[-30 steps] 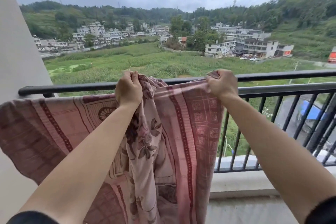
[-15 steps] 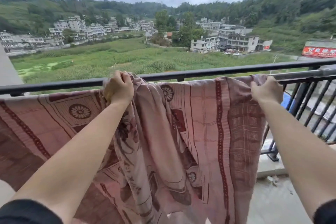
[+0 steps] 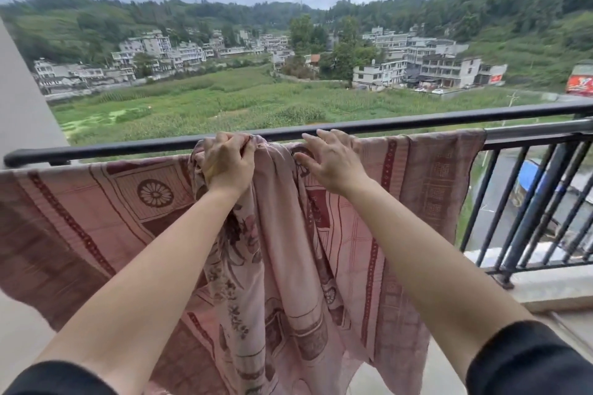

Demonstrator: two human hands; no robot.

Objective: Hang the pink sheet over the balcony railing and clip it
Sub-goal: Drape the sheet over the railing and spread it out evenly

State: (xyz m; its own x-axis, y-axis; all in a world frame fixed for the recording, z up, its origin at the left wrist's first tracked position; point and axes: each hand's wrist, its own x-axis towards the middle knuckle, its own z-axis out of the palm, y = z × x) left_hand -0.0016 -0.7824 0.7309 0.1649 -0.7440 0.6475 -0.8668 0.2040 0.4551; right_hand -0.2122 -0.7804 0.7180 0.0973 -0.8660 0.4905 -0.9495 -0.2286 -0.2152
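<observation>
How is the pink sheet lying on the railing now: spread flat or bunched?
Partly spread. The pink sheet hangs flat at both sides, but the left hand grips a bunched fold mid-railing.

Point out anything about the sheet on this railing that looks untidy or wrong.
The pink sheet lies flat over the railing at both ends, but its middle is bunched into a thick fold gripped by the left hand. The right hand rests open beside it. No clips show.

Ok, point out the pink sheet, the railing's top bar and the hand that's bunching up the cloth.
pink sheet point(image 3: 426, 189): head view, flat patterned panel near its right end.
top bar point(image 3: 128, 151): head view, bare stretch left of the hands.
left hand point(image 3: 227, 163): head view, back of the fist gripping the bunched cloth.
</observation>
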